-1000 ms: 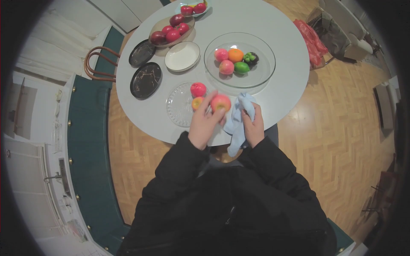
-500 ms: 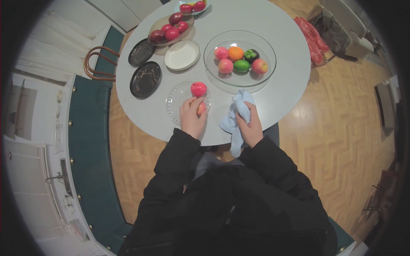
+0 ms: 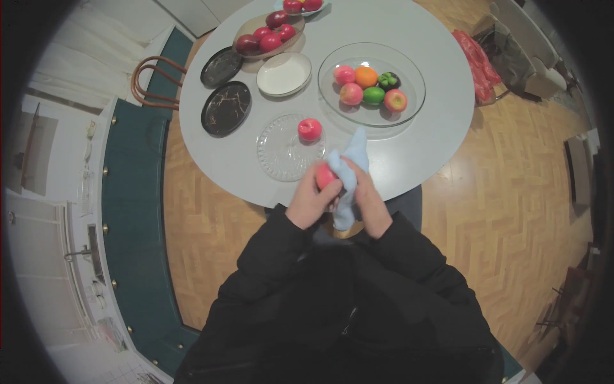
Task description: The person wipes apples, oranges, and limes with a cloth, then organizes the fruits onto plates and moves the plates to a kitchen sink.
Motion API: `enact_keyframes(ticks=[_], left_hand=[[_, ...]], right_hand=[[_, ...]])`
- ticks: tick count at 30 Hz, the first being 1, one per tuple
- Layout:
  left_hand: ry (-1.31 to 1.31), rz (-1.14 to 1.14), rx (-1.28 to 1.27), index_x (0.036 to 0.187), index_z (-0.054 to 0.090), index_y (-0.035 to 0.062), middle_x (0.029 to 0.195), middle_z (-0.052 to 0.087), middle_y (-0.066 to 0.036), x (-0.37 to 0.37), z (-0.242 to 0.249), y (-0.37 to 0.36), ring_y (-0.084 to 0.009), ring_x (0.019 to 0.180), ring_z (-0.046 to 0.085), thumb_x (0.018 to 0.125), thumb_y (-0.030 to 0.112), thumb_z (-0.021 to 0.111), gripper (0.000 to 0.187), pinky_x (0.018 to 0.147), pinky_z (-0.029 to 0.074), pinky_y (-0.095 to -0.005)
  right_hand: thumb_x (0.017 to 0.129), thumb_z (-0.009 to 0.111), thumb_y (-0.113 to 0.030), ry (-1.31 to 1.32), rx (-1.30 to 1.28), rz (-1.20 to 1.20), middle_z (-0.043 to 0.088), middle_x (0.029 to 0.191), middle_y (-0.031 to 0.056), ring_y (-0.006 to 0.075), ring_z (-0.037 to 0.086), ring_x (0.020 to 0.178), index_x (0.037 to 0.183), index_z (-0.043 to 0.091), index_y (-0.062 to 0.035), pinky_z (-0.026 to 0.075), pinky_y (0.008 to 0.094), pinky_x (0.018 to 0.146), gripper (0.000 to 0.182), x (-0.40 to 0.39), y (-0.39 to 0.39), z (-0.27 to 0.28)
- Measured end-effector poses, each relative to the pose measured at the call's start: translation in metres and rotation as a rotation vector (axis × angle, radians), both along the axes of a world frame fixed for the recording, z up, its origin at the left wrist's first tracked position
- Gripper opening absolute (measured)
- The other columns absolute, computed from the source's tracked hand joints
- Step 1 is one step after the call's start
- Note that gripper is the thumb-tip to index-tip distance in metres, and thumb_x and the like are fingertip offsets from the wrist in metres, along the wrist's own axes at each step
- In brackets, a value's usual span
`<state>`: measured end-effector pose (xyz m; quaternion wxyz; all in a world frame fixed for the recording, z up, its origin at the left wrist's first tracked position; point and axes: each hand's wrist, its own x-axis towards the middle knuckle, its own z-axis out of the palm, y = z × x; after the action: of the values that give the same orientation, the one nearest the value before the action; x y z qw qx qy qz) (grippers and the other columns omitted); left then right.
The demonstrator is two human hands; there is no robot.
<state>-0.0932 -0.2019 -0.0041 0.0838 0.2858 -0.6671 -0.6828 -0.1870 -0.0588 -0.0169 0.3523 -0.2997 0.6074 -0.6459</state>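
My left hand (image 3: 310, 200) is closed around a red apple (image 3: 325, 176), lifted at the near edge of the table. My right hand (image 3: 368, 200) grips a light blue cloth (image 3: 346, 185) and presses it against the apple's right side. Part of the apple is hidden by fingers and cloth. Just beyond my hands lies a clear ribbed glass plate (image 3: 274, 151); one red apple (image 3: 310, 130) sits at its right side. Farther right, a large clear glass bowl (image 3: 414, 102) holds several apples, an orange (image 3: 366, 77), a green lime-like fruit (image 3: 373, 96) and a dark mangosteen (image 3: 388, 80).
Two black plates (image 3: 226, 109) and a white oval dish (image 3: 284, 75) stand on the left of the round table (image 3: 441, 128). Behind them are a basket (image 3: 246, 29) of red fruit and a small dish with more. A red plastic bag (image 3: 474, 64) lies beyond the right edge.
My left hand has picked the apple up off the glass plate and moved right and nearer to me. My right hand has brought the cloth left onto the apple.
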Motion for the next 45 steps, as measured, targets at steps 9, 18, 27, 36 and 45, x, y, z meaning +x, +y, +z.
enact_keyframes(ticks=[9, 18, 27, 36, 45], left_hand=[[-0.09, -0.168, 0.705, 0.062, 0.049, 0.0033, 0.046, 0.039, -0.008, 0.01, -0.029, 0.039, -0.0152, 0.039, 0.034, 0.091, 0.083, 0.022, 0.089, 0.044, 0.031, -0.0247], [0.17, 0.16, 0.313, 0.146, 0.035, 0.0168, 0.13, 0.044, -0.014, 0.003, -0.01, 0.036, -0.0153, 0.091, 0.056, 0.099, 0.04, 0.058, 0.057, 0.079, 0.051, -0.025], [0.011, -0.09, -0.392, 0.141, 0.045, 0.0009, 0.139, 0.039, -0.014, 0.011, 0.001, 0.037, -0.0299, 0.11, 0.059, 0.089, 0.017, 0.058, 0.056, 0.091, 0.05, -0.038], [0.103, 0.117, -0.441, 0.131, 0.05, 0.0146, 0.126, 0.057, -0.004, 0.014, -0.003, 0.048, -0.019, 0.104, 0.065, 0.071, 0.025, 0.088, 0.072, 0.075, 0.054, -0.0262], [-0.031, -0.128, -0.578, 0.122, 0.05, 0.0012, 0.134, 0.038, -0.011, 0.013, -0.018, 0.039, -0.0297, 0.078, 0.056, 0.084, 0.011, 0.062, 0.041, 0.066, 0.049, -0.0416]], right_hand=[[0.107, 0.039, -0.039, 0.155, -0.063, -0.094, 0.063, 0.126, 0.015, 0.0269, 0.056, 0.118, 0.129, 0.062, -0.003, 0.04, 0.0386, 0.106, 0.048, 0.009, 0.003, 0.006], [0.106, 0.04, -0.044, -0.232, -0.047, -0.138, 0.04, 0.138, 0.01, 0.0188, 0.039, 0.125, 0.151, 0.033, -0.0066, 0.032, 0.0325, 0.107, 0.059, 0.028, 0.0, 0.0], [0.106, 0.043, -0.027, 0.381, -0.094, -0.098, 0.043, 0.138, 0.0199, 0.0326, 0.043, 0.129, 0.146, 0.049, -0.0138, 0.033, 0.0405, 0.111, 0.043, 0.019, 0.007, -0.003], [0.107, 0.034, -0.044, -0.18, 0.098, -0.245, 0.06, 0.119, 0.0111, 0.0213, 0.057, 0.11, 0.126, 0.06, -0.0088, 0.045, 0.0335, 0.1, 0.047, 0.013, 0.004, 0.004], [0.102, 0.053, -0.038, 0.073, 0.049, -0.184, 0.049, 0.135, 0.0134, 0.0255, 0.047, 0.128, 0.141, 0.052, -0.0157, 0.036, 0.0386, 0.111, 0.045, 0.024, 0.008, 0.01]])
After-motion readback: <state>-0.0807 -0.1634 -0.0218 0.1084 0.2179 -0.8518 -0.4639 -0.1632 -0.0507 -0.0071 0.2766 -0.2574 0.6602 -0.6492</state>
